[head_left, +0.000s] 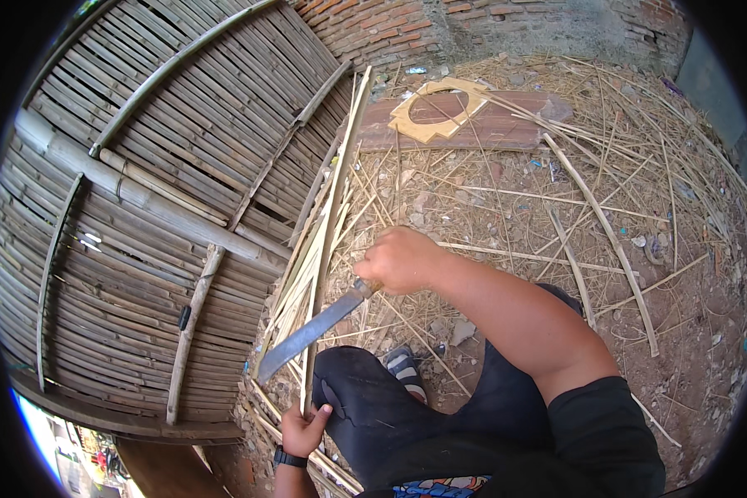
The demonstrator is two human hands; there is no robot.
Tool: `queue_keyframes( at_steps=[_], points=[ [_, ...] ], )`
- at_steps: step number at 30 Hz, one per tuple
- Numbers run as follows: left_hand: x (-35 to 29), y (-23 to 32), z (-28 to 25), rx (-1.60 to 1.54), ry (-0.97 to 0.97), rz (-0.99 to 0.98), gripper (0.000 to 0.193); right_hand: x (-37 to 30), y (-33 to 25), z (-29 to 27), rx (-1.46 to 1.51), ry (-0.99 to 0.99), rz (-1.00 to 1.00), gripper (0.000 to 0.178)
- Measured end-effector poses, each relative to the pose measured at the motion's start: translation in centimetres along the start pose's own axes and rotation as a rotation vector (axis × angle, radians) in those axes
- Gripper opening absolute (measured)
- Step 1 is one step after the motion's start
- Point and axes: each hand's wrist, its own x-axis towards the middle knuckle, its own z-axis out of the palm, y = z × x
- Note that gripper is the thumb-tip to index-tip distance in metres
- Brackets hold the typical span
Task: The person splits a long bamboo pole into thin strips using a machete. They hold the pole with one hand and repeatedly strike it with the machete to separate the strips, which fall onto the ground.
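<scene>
1 machete (311, 333), 1 held bamboo strip (330, 228). Right hand (400, 261): fingers wrapped round machete handle. Left hand (304, 430): fingers closed on strip's near end. Strip's long, pale, left of centre; machete's broad-bladed, grey.

Right grip (400, 260) holds machete (311, 333), left grip (302, 431) pale strip (328, 236).

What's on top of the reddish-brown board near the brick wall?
A tan panel with a round hole, plus thin strips crossing the board at right. The board shows through the hole; whatever the panel's solid part covers cannot be seen.
</scene>
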Motion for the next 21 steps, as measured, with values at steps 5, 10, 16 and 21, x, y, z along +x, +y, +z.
queue_keyframes(
  at_steps=[5,10,16,21],
  points=[
    [-0.6,1.3,-1.7,0.129,-0.024,0.002,0.041,-1.2,4.3,-1.7,0.195,-0.058,0.398,0.01],
    [-1.3,1.3,-2.2,0.153,-0.016,-0.023,0.042,-4.4,8.4,-2.7,0.152,0.34,0.922,0.031],
    [-0.2,0.6,-0.8,-0.044,-0.102,-0.075,0.036,-2.4,4.9,-2.1,0.24,0.036,0.456,0.018],
    [0.7,2.0,-1.8,-0.137,-0.146,-0.07,0.034,-0.3,0.3,-1.8,-0.067,0.08,-0.041,0.012]
  ],
)
